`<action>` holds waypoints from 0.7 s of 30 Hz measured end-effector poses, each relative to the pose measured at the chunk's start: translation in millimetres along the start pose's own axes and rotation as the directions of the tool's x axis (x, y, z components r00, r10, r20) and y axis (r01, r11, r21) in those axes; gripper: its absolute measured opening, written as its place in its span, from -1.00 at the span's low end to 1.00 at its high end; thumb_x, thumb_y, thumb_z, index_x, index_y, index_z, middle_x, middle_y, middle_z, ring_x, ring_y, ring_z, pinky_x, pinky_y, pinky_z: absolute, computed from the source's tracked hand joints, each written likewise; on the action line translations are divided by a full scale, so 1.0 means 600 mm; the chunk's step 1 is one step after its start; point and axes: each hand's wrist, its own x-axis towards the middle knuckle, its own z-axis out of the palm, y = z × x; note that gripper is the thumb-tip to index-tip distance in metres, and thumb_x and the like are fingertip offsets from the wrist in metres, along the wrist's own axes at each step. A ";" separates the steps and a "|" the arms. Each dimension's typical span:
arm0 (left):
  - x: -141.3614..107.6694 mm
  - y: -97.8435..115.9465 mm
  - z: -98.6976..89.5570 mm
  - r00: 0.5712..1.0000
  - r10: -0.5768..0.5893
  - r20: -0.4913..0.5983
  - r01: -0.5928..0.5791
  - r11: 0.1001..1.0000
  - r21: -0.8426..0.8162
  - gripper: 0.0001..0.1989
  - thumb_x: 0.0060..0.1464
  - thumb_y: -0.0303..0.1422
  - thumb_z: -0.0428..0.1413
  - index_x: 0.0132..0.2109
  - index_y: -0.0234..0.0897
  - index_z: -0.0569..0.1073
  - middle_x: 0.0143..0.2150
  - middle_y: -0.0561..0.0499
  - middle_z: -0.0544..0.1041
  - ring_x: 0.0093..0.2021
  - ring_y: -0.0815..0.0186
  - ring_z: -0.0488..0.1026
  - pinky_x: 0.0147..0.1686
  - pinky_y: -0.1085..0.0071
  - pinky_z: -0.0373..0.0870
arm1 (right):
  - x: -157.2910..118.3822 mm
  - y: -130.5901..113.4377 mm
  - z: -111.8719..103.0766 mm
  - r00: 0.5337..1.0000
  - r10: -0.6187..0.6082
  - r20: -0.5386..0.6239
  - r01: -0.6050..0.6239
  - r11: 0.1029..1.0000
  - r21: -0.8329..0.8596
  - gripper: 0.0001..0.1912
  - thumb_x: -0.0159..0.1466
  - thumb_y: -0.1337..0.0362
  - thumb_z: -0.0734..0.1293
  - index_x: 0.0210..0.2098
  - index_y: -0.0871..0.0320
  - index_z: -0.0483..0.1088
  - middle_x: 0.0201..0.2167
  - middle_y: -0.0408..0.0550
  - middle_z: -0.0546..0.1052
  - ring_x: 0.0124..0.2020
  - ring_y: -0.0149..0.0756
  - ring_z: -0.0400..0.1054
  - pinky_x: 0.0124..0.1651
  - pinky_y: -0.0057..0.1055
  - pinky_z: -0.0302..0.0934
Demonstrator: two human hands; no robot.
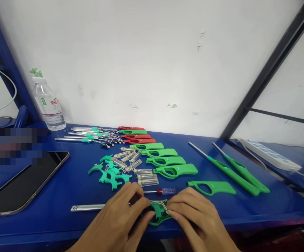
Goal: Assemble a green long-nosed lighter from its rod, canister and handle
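Observation:
An opened green lighter handle shell point(160, 221) lies at the table's front edge between my two hands. My left hand point(124, 213) is closed around its front end, beside a teal trigger piece point(157, 210). A metal lighter tube point(87, 208) sticks out to the left from under that hand. My right hand point(194, 213) grips the rear of the shell, its thumb and fingertips pressed at the thin white wires point(164, 205). My fingers hide much of the inside. Just behind lies a screwdriver point(165, 191) with a red and purple handle.
Teal triggers point(112, 176), clear fuel tanks point(148, 179), wired metal tubes point(85, 134), and green point(177, 170) and red shells point(138, 141) lie behind. Another green half point(215, 188) and two assembled lighters point(236, 176) lie right. A phone point(31, 182), water bottle point(49, 108) and power strip point(270, 154) flank them.

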 end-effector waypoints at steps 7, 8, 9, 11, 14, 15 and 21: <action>0.002 -0.005 0.003 0.999 0.037 -0.026 -0.037 0.999 0.036 -0.84 0.58 -0.32 0.00 -0.01 -0.16 0.46 -0.10 -0.07 0.53 -0.17 0.14 0.54 -0.23 0.25 0.62 | 0.002 0.009 0.002 1.000 -0.016 0.011 0.016 1.000 0.017 -0.84 0.58 0.42 0.34 -0.04 0.04 0.54 -0.16 -0.20 0.69 -0.21 -0.34 0.51 -0.06 -0.37 0.37; 0.003 -0.004 0.003 0.999 0.045 -0.020 -0.044 0.998 0.040 -0.85 0.58 -0.33 0.01 0.00 -0.16 0.47 -0.11 -0.07 0.53 -0.18 0.14 0.55 -0.23 0.24 0.62 | 0.002 0.010 0.002 1.000 -0.012 -0.001 0.012 1.000 0.015 -0.85 0.58 0.40 0.35 -0.05 0.05 0.54 -0.17 -0.19 0.68 -0.22 -0.34 0.52 -0.06 -0.37 0.37; 0.004 -0.004 0.003 0.999 0.050 -0.014 -0.050 0.998 0.045 -0.86 0.58 -0.33 0.01 0.01 -0.16 0.47 -0.11 -0.06 0.55 -0.18 0.13 0.55 -0.22 0.22 0.62 | 0.001 0.010 0.002 1.000 -0.005 -0.014 0.005 1.000 0.014 -0.86 0.58 0.39 0.36 -0.07 0.05 0.55 -0.19 -0.19 0.67 -0.22 -0.35 0.52 -0.06 -0.38 0.36; 0.005 -0.003 0.002 0.998 0.062 -0.013 -0.061 0.997 0.055 -0.86 0.57 -0.34 0.02 0.04 -0.15 0.48 -0.11 -0.06 0.56 -0.17 0.12 0.56 -0.20 0.20 0.63 | -0.001 0.009 0.002 0.999 0.011 -0.032 -0.011 1.000 0.013 -0.87 0.58 0.37 0.37 -0.11 0.05 0.54 -0.23 -0.18 0.65 -0.23 -0.36 0.52 -0.08 -0.40 0.37; 0.005 -0.002 0.001 0.997 0.065 -0.040 -0.063 0.996 0.058 -0.86 0.57 -0.35 0.02 0.02 -0.16 0.49 -0.11 -0.06 0.58 -0.17 0.12 0.58 -0.20 0.19 0.64 | -0.003 0.005 0.002 0.999 0.022 -0.033 -0.021 1.000 0.020 -0.85 0.58 0.37 0.36 -0.14 0.05 0.53 -0.24 -0.19 0.64 -0.24 -0.36 0.51 -0.09 -0.41 0.37; 0.004 -0.002 0.001 0.997 0.063 -0.047 -0.061 0.997 0.057 -0.85 0.57 -0.35 0.03 0.01 -0.16 0.49 -0.11 -0.06 0.58 -0.18 0.12 0.58 -0.20 0.18 0.64 | -0.002 0.004 0.001 0.999 0.024 -0.025 -0.024 0.999 0.025 -0.86 0.58 0.37 0.36 -0.13 0.05 0.53 -0.24 -0.19 0.65 -0.24 -0.35 0.51 -0.09 -0.40 0.37; 0.004 0.000 -0.006 0.998 0.045 -0.038 -0.043 0.998 0.050 -0.86 0.55 -0.36 0.05 0.00 -0.16 0.51 -0.11 -0.05 0.59 -0.18 0.13 0.60 -0.17 0.17 0.66 | 0.004 0.000 -0.005 1.000 0.019 0.019 -0.020 0.998 0.067 -0.88 0.59 0.31 0.38 -0.07 0.03 0.59 -0.21 -0.21 0.69 -0.23 -0.36 0.53 -0.12 -0.42 0.40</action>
